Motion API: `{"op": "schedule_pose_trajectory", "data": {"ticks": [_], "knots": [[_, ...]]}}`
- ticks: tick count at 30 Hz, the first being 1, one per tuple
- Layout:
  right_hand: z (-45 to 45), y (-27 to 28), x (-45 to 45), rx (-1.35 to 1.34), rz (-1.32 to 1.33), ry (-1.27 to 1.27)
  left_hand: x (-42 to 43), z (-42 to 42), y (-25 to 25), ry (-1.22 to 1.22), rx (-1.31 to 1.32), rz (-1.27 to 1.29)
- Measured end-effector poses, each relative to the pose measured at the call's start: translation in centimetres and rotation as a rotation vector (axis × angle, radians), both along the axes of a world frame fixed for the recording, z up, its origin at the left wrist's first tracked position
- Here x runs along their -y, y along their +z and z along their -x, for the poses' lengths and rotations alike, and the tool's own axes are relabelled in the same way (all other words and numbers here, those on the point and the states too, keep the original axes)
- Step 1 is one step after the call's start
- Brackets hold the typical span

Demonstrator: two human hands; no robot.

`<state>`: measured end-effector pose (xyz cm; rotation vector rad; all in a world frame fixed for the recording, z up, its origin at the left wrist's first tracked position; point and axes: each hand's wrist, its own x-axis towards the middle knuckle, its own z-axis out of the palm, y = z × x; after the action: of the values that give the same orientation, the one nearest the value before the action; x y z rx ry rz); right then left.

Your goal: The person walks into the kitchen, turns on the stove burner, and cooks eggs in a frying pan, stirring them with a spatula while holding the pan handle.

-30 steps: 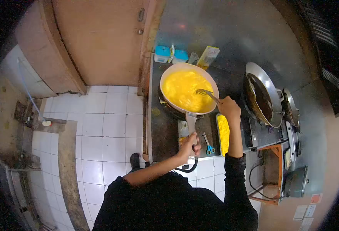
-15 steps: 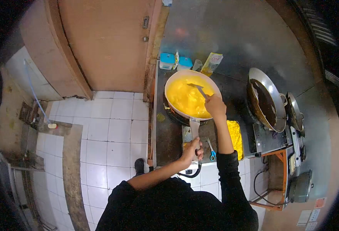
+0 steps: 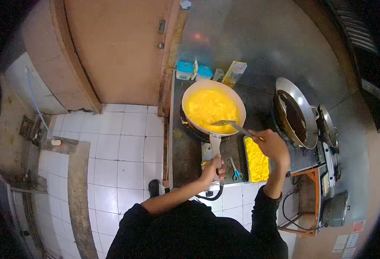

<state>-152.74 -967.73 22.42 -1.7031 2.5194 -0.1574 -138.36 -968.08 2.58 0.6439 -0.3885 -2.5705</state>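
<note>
Spatula (image 3: 238, 127) slants across the near rim of the pan (image 3: 241, 101), above the worktop (image 3: 190, 159); blade points left in yellow food (image 3: 209, 105), long axis running back to the right hand (image 3: 272, 146), fingers (image 3: 260, 134) closed round it. Left hand (image 3: 213, 169) grips the pan handle (image 3: 216, 146), pointing personward.

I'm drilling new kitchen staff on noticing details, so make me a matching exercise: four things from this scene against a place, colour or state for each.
Things:
1. pan
2. scissors
3. spatula
4. tray

Descriptions:
A. held in the right hand
B. rectangular, filled with yellow food
C. held by the left hand
D. blue-handled

Right pairs: 1-C, 2-D, 3-A, 4-B
</note>
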Motion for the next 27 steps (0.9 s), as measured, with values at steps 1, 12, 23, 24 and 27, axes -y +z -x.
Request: {"op": "schedule_pose_trajectory", "data": {"ticks": [1, 12, 23, 24, 27], "knots": [[0.1, 1.0, -0.2, -0.008, -0.110, -0.039, 0.0, 0.0, -0.1, 0.004, 0.002, -0.003], [-2.5, -7.8, 5.2, 0.004, -0.021, 0.008, -0.1, 0.3, -0.5, 0.008, -0.010, 0.050], [-4.9, -13.2, 9.6, 0.058, 0.267, -0.137, 0.0, 0.1, 0.1, 0.061, 0.058, 0.103], [-4.6, -13.0, 10.0, 0.049, 0.267, -0.118, -0.1, 0.1, -0.2, 0.048, 0.040, 0.072], [-3.4, -12.5, 11.4, 0.030, 0.351, -0.098, 0.0, 0.4, -0.7, 0.033, 0.019, 0.049]]}}
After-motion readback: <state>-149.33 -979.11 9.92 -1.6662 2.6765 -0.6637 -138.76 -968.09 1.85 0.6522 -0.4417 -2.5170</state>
